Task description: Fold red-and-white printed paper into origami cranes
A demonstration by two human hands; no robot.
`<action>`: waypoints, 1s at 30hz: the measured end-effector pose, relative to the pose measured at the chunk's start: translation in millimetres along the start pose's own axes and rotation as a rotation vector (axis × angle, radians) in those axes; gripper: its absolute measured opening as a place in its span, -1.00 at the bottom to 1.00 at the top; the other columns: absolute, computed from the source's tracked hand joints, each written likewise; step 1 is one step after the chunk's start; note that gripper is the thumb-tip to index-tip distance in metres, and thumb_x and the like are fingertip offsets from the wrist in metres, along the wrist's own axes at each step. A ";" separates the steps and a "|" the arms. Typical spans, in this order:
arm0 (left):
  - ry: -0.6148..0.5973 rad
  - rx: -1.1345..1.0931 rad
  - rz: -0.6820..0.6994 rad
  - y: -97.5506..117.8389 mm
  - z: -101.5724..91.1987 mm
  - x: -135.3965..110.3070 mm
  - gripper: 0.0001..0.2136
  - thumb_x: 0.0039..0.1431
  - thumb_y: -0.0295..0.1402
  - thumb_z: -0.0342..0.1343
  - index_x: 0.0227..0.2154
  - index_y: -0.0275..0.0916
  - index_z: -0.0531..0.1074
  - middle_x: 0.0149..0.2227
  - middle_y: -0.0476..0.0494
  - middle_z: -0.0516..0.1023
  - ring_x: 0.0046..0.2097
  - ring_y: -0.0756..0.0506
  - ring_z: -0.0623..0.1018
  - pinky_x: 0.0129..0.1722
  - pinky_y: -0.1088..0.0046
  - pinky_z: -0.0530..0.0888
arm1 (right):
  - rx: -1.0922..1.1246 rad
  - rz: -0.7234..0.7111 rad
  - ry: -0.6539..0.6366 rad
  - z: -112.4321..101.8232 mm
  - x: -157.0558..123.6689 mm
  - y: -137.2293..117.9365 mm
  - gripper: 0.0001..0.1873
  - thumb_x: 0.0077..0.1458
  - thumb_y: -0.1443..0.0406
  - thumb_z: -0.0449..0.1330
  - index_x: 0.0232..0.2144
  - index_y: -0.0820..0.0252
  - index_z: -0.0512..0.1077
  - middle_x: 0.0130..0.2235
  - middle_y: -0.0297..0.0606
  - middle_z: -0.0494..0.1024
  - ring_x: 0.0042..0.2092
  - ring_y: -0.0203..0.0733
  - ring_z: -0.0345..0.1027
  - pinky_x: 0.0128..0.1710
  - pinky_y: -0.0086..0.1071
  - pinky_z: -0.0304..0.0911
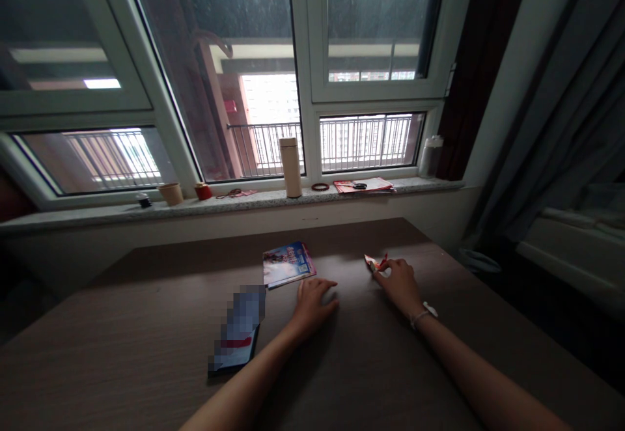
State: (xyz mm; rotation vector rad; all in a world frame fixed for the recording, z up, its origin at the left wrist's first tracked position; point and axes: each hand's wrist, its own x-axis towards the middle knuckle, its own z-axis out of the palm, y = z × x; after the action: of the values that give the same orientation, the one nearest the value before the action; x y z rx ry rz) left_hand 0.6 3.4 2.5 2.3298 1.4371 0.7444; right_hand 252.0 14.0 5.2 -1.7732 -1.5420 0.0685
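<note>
I note the right hand (398, 281) lying on the tabletop (122, 327), fingertips touching a small paper scrap (375, 262). The scrap sits at 10 o'clock from that hand, toward 1 o'clock from the tabletop's middle. It is red with white patches, creased, and one red corner stands up. Its long axis runs roughly 9 to 3 o'clock, narrow end toward 9. At this size I cannot tell whether the right grip is pinched on the scrap or only touching it.

The left hand (312, 301) rests palm down, its grip loose and holding nothing. A blue picture booklet (288, 264) lies flat just beyond it at 11 o'clock, apart from the fingers. A dark phone (237, 336) lies at 8 o'clock. A pale flask (291, 167) stands upright on the windowsill (88, 213) at 12 o'clock.
</note>
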 end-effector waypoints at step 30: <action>0.240 0.396 -0.024 -0.5 -10.5 -1.0 -0.75 0.16 -0.43 0.01 -0.11 -0.18 0.46 0.06 -0.22 0.44 0.17 -0.26 0.31 0.23 0.05 0.12 | 0.295 -0.535 -0.500 8.7 -23.4 -31.1 -0.71 0.13 0.27 0.14 -0.09 0.02 0.52 -0.01 -0.21 0.52 0.06 -0.08 0.30 0.15 -0.11 0.15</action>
State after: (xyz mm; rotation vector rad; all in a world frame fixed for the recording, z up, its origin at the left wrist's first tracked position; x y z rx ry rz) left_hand -6.1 2.6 10.6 2.5728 1.8591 0.8176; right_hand 215.9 -2.8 6.8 -1.1138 -2.1874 0.4770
